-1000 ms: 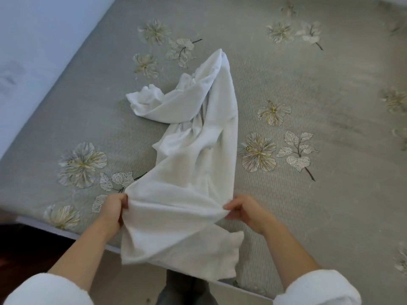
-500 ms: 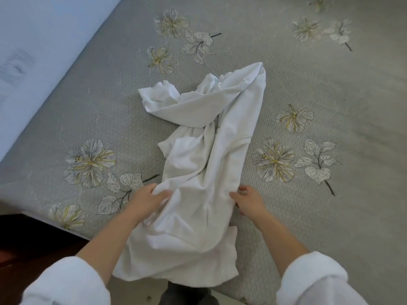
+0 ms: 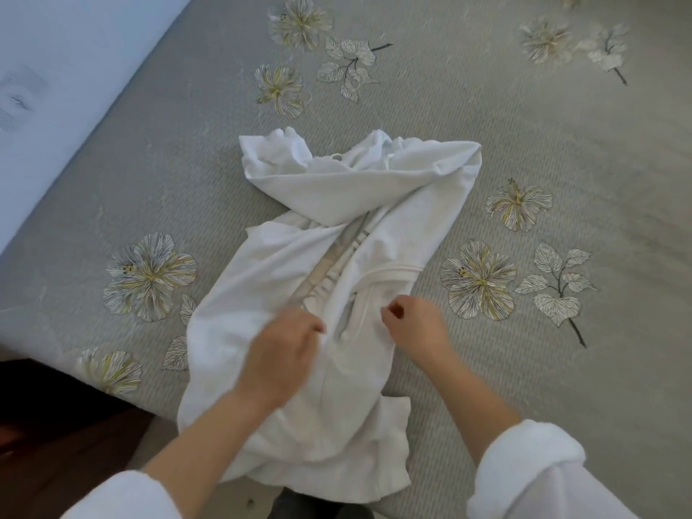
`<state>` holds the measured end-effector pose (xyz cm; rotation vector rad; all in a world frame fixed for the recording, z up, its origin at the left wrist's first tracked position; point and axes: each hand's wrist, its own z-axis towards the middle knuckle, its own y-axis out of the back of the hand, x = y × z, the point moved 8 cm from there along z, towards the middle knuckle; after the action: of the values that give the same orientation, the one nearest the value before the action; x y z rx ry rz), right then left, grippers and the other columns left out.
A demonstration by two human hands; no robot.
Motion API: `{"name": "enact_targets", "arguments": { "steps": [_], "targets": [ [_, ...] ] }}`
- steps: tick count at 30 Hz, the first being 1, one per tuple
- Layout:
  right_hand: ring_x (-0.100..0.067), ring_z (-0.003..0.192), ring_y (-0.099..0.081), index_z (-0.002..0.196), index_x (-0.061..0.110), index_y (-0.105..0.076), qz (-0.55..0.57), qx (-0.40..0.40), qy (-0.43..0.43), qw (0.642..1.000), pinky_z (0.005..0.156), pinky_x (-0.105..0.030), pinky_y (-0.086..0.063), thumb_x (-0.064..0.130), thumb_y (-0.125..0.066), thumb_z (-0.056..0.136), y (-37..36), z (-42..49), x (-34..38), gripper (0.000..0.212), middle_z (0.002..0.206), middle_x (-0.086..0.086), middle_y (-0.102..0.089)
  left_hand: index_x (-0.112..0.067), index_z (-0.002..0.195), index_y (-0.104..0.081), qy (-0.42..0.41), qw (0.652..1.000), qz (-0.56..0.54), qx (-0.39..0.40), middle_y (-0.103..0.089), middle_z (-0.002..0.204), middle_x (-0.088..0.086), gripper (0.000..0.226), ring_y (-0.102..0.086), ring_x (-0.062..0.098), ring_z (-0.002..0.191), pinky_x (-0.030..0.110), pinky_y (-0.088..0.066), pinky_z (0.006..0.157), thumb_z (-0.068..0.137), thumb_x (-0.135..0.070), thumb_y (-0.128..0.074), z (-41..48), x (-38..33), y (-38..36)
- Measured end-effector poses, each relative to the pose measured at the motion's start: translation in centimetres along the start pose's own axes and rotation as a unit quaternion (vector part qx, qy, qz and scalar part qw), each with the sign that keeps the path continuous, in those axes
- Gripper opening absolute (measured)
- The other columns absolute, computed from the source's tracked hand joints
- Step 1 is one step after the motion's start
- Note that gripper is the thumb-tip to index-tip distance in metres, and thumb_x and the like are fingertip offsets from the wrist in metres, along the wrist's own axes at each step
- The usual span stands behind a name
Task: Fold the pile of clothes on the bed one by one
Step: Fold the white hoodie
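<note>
Could drag the white garment [image 3: 299, 279] off the bed [image 3: 486, 114] with one tug toward the body: bunched near the front edge, lower end hanging over it above the dark floor [image 3: 56, 425]. Could also trap twists if folded now, with layers crossed and a cord [image 3: 393, 270] looping loose. Left hand [image 3: 284, 354] blurred, fingers curled into a fold mid-garment; right hand [image 3: 415, 325] curled at the right edge, cannot tell whether pinching cloth. Grey woven bed cover, embroidered flowers [image 3: 479, 280] and leaves; pale wall [image 3: 56, 50] at the left
</note>
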<state>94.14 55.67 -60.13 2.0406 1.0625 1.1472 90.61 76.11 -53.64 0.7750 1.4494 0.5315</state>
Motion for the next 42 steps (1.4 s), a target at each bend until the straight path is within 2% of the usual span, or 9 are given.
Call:
{"name": "enact_targets", "arguments": {
  "steps": [4,8,12,15,21,27,32,37,42],
  "targets": [
    [-0.028,0.114,-0.046,0.133,0.018,-0.047,-0.185,-0.006,0.125,0.975,0.085,-0.037,-0.043,0.015,-0.048,0.090,-1.5,1.4,2.8,0.043,0.123,-0.007,-0.048,-0.013,0.143,-0.036,-0.009,0.957,0.126,0.260,-0.043,0.143,0.002,0.048,-0.038,0.019,0.128,0.030,-0.031,0.103,0.095,-0.018,-0.040,-1.4,-1.2,-8.9],
    [-0.033,0.103,-0.048,0.125,0.013,-0.052,-0.256,-0.154,0.117,0.947,0.076,-0.041,-0.039,0.017,-0.055,0.085,2.2,2.6,3.6,0.040,0.121,-0.015,-0.047,-0.020,0.146,-0.018,0.120,0.918,0.223,0.306,-0.038,0.143,-0.001,0.060,-0.023,0.027,0.130,0.053,-0.014,0.107,0.095,-0.043,-0.038,-0.9,2.3,-9.6],
    [-0.032,0.096,-0.046,0.116,0.013,-0.057,-0.297,-0.176,0.104,0.933,0.072,-0.037,-0.031,0.017,-0.054,0.087,5.7,3.9,3.9,0.029,0.112,-0.014,-0.046,-0.028,0.102,-0.060,0.173,0.915,0.123,0.342,-0.051,0.105,0.000,0.023,-0.029,0.023,0.117,0.037,-0.016,0.087,0.087,-0.037,-0.046,-0.9,2.6,-7.8],
    [-0.027,0.108,-0.039,0.112,0.016,-0.057,-0.395,-0.136,0.095,0.904,0.080,-0.038,-0.029,0.020,-0.051,0.088,8.2,4.6,2.9,0.025,0.121,-0.008,-0.040,-0.025,0.061,-0.043,0.140,0.929,0.016,0.343,-0.045,0.077,-0.007,0.021,-0.039,0.017,0.096,0.032,-0.023,0.075,0.078,-0.028,-0.053,-0.3,0.7,-4.9],
    [-0.026,0.114,-0.041,0.105,0.016,-0.064,-0.388,-0.133,0.106,0.906,0.096,-0.042,-0.030,0.018,-0.049,0.089,14.2,2.0,1.7,0.022,0.114,-0.005,-0.051,-0.018,0.054,-0.029,0.061,0.943,-0.010,0.326,-0.029,0.055,-0.007,0.030,-0.033,0.006,0.058,0.025,-0.028,0.054,0.057,-0.042,-0.048,1.7,-6.2,2.6],
    [-0.029,0.070,-0.056,0.085,0.005,-0.066,-0.105,-0.164,0.063,0.979,0.056,-0.031,-0.038,0.015,-0.058,0.082,24.5,-4.5,-3.5,0.013,0.080,-0.011,-0.065,-0.008,0.068,-0.058,0.033,0.991,0.067,0.109,-0.050,0.084,0.000,0.008,-0.048,0.018,0.078,0.028,-0.035,0.063,0.070,-0.011,-0.064,3.7,-13.2,9.8],
    [-0.020,0.057,-0.041,0.068,0.008,-0.047,0.099,-0.276,0.102,0.950,0.049,-0.031,-0.029,0.004,-0.053,0.081,34.3,-12.2,-6.7,0.014,0.061,-0.001,-0.045,-0.016,0.072,-0.043,0.049,0.995,0.085,-0.033,-0.044,0.068,0.003,0.026,-0.043,0.024,0.066,0.029,-0.022,0.049,0.075,0.009,-0.049,2.2,-22.4,12.6],
    [-0.014,0.063,-0.036,0.091,0.014,-0.035,0.241,-0.279,0.124,0.921,0.050,-0.020,-0.029,0.005,-0.044,0.088,42.8,-18.4,-9.3,0.013,0.073,0.004,-0.038,-0.005,0.104,-0.050,0.035,0.976,0.060,-0.208,-0.055,0.085,0.014,0.020,-0.049,0.032,0.075,0.034,-0.029,0.060,0.087,0.001,-0.044,-0.8,-32.3,15.7],
    [-0.008,0.070,-0.055,0.087,0.024,-0.053,0.194,-0.115,0.189,0.956,0.054,-0.024,-0.038,0.048,-0.067,0.070,49.2,-24.9,-8.6,0.033,0.080,0.008,-0.055,0.001,0.097,-0.052,0.038,0.966,0.073,-0.244,-0.058,0.099,0.027,0.021,-0.054,0.044,0.093,0.043,-0.037,0.073,0.094,-0.010,-0.034,-2.6,-38.5,17.4]
  ]
}}
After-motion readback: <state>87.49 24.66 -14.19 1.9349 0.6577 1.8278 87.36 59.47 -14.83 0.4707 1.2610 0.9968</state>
